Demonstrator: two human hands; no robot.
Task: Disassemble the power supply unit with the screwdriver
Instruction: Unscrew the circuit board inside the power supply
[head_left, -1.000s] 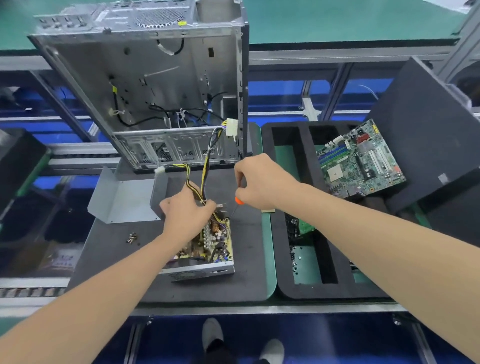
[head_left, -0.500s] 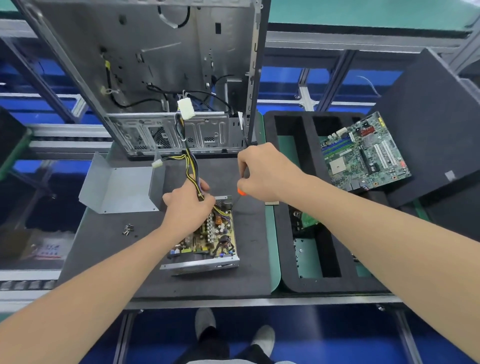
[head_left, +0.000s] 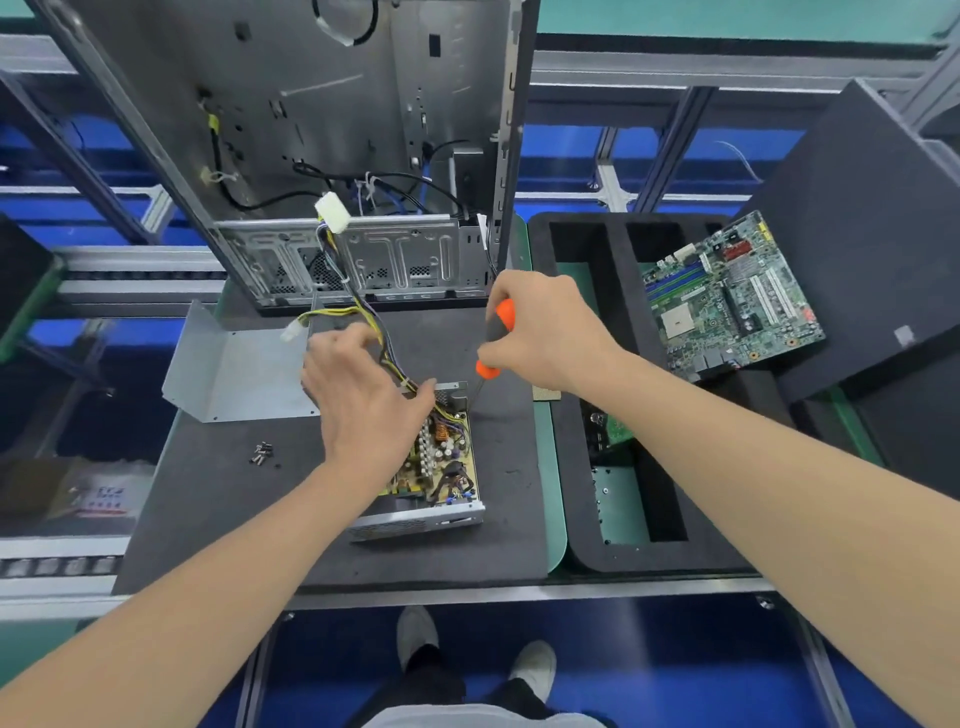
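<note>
Our right hand (head_left: 545, 332) is wrapped round the orange-and-black screwdriver (head_left: 494, 340), its shaft angled down to the 1 o'clock corner of the power supply unit (head_left: 415, 522). Our left hand (head_left: 363, 400) lies over the unit's wire bundle (head_left: 363, 306), fingers loosely spread; whether it grips the wires we cannot tell. The unit sits mid-mat on the table (head_left: 208, 509). We judge the job roughly half done: the metal cover (head_left: 244, 369) lies off at 10 o'clock, loose screws (head_left: 262, 452) at 9 o'clock. The circuit board (head_left: 447, 462) sits in its tray, not yet unscrewed or lifted out.
</note>
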